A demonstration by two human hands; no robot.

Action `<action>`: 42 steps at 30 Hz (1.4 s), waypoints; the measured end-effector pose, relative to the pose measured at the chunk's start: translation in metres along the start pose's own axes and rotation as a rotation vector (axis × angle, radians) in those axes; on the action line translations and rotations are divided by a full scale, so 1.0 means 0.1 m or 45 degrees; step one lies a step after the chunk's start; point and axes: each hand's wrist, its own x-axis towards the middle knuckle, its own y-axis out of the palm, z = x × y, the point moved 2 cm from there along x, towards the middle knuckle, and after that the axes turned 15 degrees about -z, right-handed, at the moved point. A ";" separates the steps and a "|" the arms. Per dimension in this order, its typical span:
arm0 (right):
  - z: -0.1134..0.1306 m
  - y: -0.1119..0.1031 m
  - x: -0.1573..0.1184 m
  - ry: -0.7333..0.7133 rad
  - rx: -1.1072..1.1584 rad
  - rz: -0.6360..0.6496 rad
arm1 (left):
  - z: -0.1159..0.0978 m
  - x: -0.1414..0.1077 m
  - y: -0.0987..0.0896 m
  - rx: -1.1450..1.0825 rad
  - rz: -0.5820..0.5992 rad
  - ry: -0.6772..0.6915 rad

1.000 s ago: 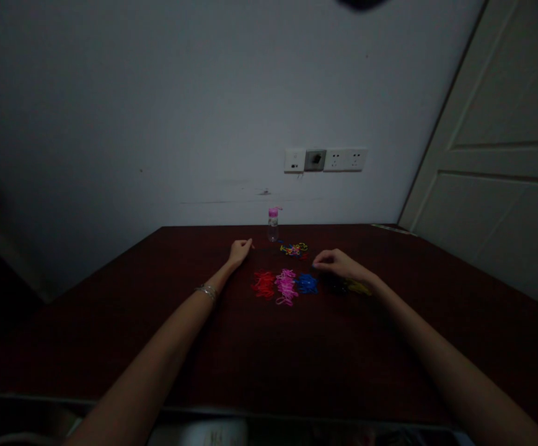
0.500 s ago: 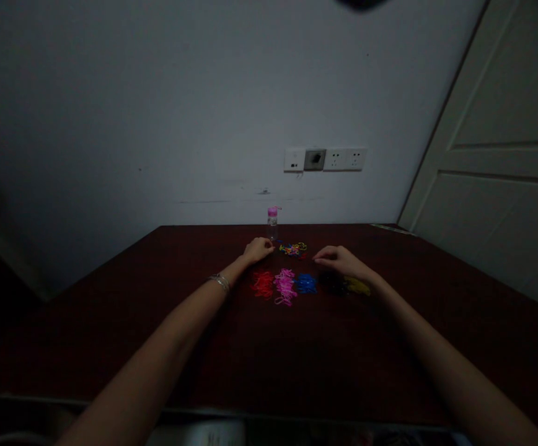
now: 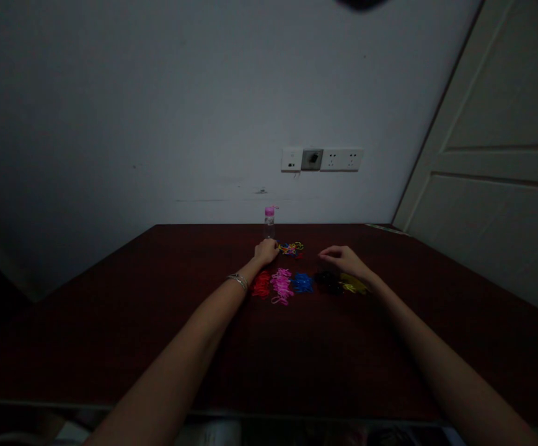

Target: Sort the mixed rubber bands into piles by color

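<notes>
My left hand (image 3: 267, 251) is at the left edge of a mixed pile of coloured rubber bands (image 3: 291, 249), its fingers bent and closed at the loops. What they pinch is too small to make out. To the right of that pile, my right hand (image 3: 344, 260) hovers over the black bands (image 3: 329, 282), thumb and fingertips drawn together; anything between them cannot be made out. Sorted heaps lie in a row nearer me: red bands (image 3: 261, 285), pink bands (image 3: 281, 286), blue bands (image 3: 303, 282), then black, then yellow bands (image 3: 353, 284) partly under my right wrist.
A clear bottle with a pink cap (image 3: 269, 224) stands just behind my left hand. The dark red table (image 3: 269, 359) reaches back to a pale wall with a row of sockets (image 3: 321, 160). A panelled door (image 3: 496, 167) is on the right.
My left hand has shifted right to the edge of the mixed pile. My right hand has drawn slightly right, away from it. The view has turned a little.
</notes>
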 end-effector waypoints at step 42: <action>-0.61 -0.33 0.09 0.130 -0.087 -0.397 | -0.81 -0.05 0.11 -0.610 -0.005 0.300</action>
